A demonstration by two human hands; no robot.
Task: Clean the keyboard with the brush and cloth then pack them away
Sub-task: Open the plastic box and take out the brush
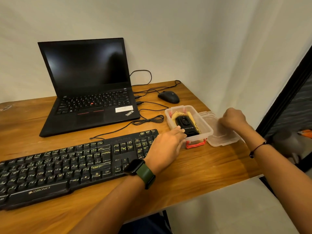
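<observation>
Resting against the clear box, the left hand kept its fingers straight, touching the black brush. At its 3 o'clock, the right hand pinched the blurred lid.

The keyboard lies along the front left of the worktop. Behind it stands the open laptop. To the keyboard's right sits the box, containing the brush on the cloth. The lid lies just right of the box. The mouse rests behind the box, cables between laptop and box.
</observation>
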